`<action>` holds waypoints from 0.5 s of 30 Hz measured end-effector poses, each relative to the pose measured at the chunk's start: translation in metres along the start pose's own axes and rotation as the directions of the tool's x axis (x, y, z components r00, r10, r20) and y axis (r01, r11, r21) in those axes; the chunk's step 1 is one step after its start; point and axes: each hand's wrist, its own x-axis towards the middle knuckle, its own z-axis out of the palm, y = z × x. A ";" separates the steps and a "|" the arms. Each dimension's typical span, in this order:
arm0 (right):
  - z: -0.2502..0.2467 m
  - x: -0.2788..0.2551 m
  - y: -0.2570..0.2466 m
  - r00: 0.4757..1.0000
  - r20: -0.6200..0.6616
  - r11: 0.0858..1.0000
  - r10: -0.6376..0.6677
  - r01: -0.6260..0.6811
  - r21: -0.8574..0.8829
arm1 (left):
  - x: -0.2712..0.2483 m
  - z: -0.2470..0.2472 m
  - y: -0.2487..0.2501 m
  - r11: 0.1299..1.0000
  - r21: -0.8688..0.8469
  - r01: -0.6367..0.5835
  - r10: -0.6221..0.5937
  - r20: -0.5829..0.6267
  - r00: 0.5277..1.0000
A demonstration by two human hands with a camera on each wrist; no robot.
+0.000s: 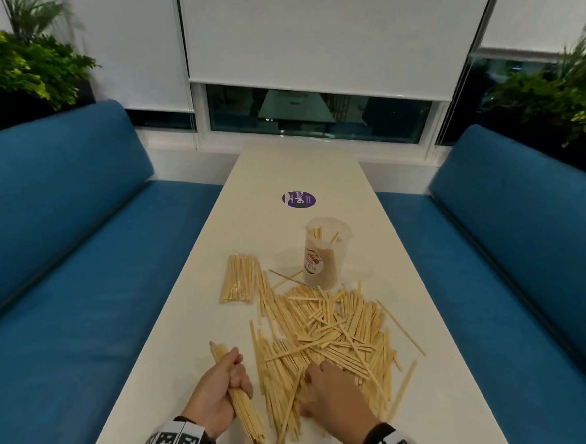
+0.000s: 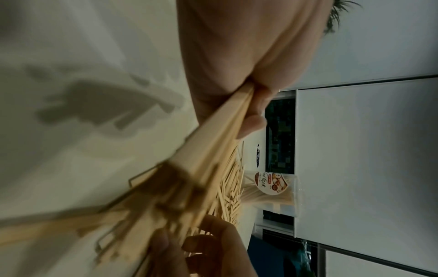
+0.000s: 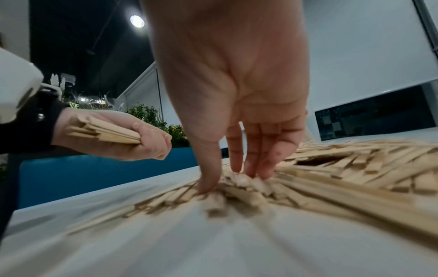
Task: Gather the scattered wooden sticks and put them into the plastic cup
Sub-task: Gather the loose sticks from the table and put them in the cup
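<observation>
A big heap of loose wooden sticks (image 1: 329,334) covers the near part of the white table (image 1: 298,174). Behind the heap stands the clear plastic cup (image 1: 325,254), upright, with several sticks inside; the left wrist view shows the cup (image 2: 272,189) too. My left hand (image 1: 236,372) grips a bundle of sticks (image 1: 244,411) left of the heap, above the table. My right hand (image 1: 312,381) reaches down onto the heap's near edge. In the right wrist view its thumb and straight fingers (image 3: 251,168) touch the sticks (image 3: 246,183), with none lifted.
A sealed clear packet of sticks (image 1: 240,279) lies left of the cup. A round purple sticker (image 1: 299,199) sits further back on the table. Blue benches (image 1: 60,242) run along both long sides, with plants behind them.
</observation>
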 end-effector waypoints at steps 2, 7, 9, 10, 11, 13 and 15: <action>0.003 0.002 -0.001 0.999 -0.049 1.000 0.009 -0.008 0.027 | -0.001 -0.001 -0.002 1.000 -0.007 -0.002 0.002 0.008 1.000; 0.010 0.006 0.007 0.991 -0.111 0.993 0.079 -0.068 0.096 | 0.000 -0.002 -0.009 0.999 0.037 -0.009 0.009 -0.012 1.000; 0.013 0.007 0.009 0.985 -0.140 0.990 0.103 -0.088 0.109 | 0.002 -0.001 -0.012 0.999 0.051 -0.006 0.007 -0.014 1.000; 0.013 0.007 0.009 0.982 -0.151 0.989 0.114 -0.097 0.114 | 0.003 0.000 -0.014 0.998 0.060 -0.007 0.008 -0.008 1.000; 0.012 0.007 0.009 0.979 -0.162 0.987 0.124 -0.104 0.125 | 0.004 0.001 -0.015 0.997 0.075 -0.009 0.009 -0.003 1.000; 0.008 0.007 0.010 0.975 -0.148 0.975 0.166 -0.140 0.172 | 0.005 0.005 -0.018 0.994 0.107 -0.022 0.021 0.007 1.000; -0.003 0.006 0.010 0.971 -0.117 0.946 0.208 -0.169 0.276 | 0.007 0.010 -0.021 0.991 0.131 -0.041 0.039 0.016 0.999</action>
